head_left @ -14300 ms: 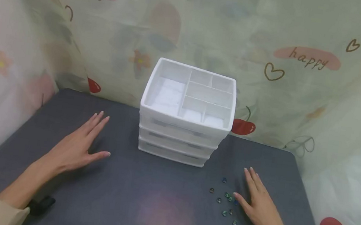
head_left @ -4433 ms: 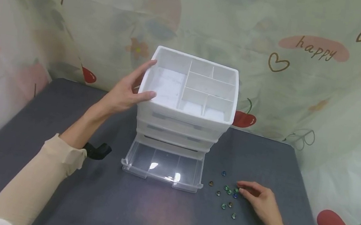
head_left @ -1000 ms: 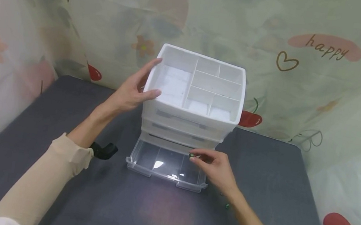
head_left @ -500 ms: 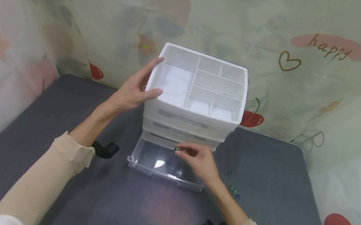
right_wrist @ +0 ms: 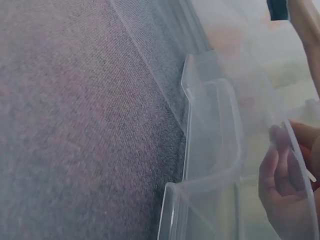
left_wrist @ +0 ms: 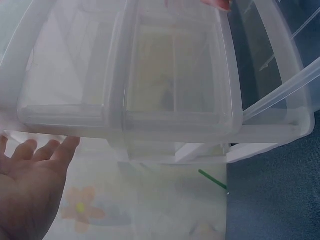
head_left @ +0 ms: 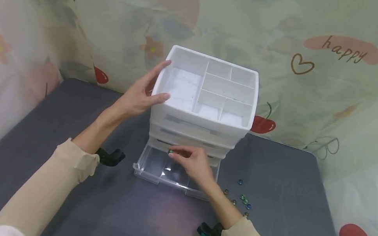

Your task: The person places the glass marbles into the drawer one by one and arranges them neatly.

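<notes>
A white plastic drawer organizer (head_left: pixel 200 127) stands on the dark table, its bottom clear drawer (head_left: pixel 148 176) pulled out. My left hand (head_left: pixel 136 95) holds the organizer's upper left side, thumb over the front rim; in the left wrist view, the left fingers (left_wrist: pixel 59 152) lie against the side wall. Over the back of the open drawer, my right hand (head_left: pixel 195 165) pinches a green marble (head_left: pixel 170 152) between thumb and fingertips. In the right wrist view that hand (right_wrist: pixel 285 185) shows partly through the clear plastic. Several glass marbles (head_left: pixel 243 197) lie on the table to the drawer's right.
The organizer's top tray (head_left: pixel 182 89) has a large compartment at left and several smaller ones at right. A printed curtain (head_left: pixel 228 24) hangs close behind and at both sides of the table (head_left: pixel 280 184). Each wrist carries a black strap mount (head_left: pixel 110 157).
The bottom drawer has been pulled out, and my left hand has come to hold the organizer. My right hand has picked up a marble and carried it leftward over the drawer.
</notes>
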{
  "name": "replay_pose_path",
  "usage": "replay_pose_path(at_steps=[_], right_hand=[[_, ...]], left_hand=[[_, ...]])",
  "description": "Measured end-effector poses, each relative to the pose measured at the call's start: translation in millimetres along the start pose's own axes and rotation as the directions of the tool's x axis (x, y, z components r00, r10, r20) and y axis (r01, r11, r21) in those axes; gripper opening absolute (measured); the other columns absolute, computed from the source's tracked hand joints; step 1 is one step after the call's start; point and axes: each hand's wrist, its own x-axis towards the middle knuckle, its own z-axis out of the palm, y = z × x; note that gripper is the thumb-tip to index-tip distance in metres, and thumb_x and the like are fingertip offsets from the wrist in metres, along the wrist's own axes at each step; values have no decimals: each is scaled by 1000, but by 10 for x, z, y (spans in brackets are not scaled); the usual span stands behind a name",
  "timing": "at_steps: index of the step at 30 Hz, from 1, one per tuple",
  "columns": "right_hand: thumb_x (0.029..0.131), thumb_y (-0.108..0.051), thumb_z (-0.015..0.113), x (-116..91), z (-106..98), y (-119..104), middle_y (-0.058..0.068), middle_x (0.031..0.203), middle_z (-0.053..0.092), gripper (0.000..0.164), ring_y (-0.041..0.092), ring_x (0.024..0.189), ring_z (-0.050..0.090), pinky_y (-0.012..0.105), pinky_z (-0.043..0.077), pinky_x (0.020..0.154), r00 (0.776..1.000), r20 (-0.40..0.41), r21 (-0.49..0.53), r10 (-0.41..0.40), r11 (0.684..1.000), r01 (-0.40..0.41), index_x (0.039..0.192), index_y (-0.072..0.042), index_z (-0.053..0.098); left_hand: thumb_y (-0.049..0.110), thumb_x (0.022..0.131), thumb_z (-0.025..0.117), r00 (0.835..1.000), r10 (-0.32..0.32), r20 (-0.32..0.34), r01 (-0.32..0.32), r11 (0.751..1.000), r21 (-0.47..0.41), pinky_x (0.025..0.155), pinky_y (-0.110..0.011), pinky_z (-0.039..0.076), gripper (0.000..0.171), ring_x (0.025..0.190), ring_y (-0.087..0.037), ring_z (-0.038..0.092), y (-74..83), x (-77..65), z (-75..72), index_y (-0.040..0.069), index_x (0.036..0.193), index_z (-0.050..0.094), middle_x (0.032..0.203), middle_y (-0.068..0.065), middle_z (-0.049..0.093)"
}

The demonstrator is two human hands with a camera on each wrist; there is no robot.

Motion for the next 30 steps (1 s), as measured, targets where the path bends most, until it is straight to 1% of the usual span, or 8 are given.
replay_pose_path(at_steps=[5,8,10,13,17,21,25,30], right_hand=[[87,-14,77,66,81,-7,6,94,76,22,22,79,72,37,56,70,999,4,35,45,998,-45,106,-3,77],[87,-11,75,99,138,-19,12,89,75,23,25,73,73,44,56,67,995,24,96,95,991,-97,108,0,76],[88,-8,74,120,177,-27,16,87,74,24,24,72,73,45,56,68,992,49,136,120,983,-126,109,3,74],[88,-5,73,149,232,-24,18,85,74,26,22,70,72,43,57,68,988,85,173,132,974,-145,110,7,72],[88,-4,73,181,300,-19,15,85,74,25,23,73,73,38,57,68,984,134,172,119,975,-142,110,8,72],[88,-4,73,199,364,-25,13,86,75,23,24,75,73,34,57,68,978,161,167,131,973,-158,109,7,73],[88,-3,73,212,411,-33,12,84,75,23,23,74,73,32,57,67,974,165,156,155,971,-181,108,7,73],[88,-2,72,221,447,10,14,83,75,21,23,73,73,31,57,66,955,199,177,219,951,-255,107,7,73]], left_hand=[[4,93,66,1000,14,13,-14,999,-33,97,-32,42,83,136,-28,36,-15,21,13,20,160,20,161,-12,21],[2,93,65,1000,17,21,-16,999,-48,96,-31,42,82,136,-28,35,-9,20,19,19,160,20,161,-13,20],[1,93,64,1000,15,19,-14,998,-53,96,-31,42,82,135,-28,36,-11,16,17,19,160,20,161,-13,20],[1,93,64,1000,8,13,-8,999,-48,96,-32,42,82,135,-28,36,-19,10,8,20,160,20,161,-12,21],[2,93,65,1000,14,1,-14,999,-35,96,-31,42,82,133,-28,37,-29,0,-12,19,160,20,160,-13,22],[2,93,65,1000,29,5,-29,999,-34,96,-30,41,82,135,-29,35,-35,-3,-15,18,159,21,161,-13,21],[3,94,64,1000,26,6,-26,999,-26,97,-29,40,81,140,-28,32,-26,-14,-13,21,160,20,163,-8,18],[3,94,63,1000,16,11,-16,1000,-18,97,-30,41,81,141,-27,31,-18,-12,-9,23,160,19,164,-8,17]])
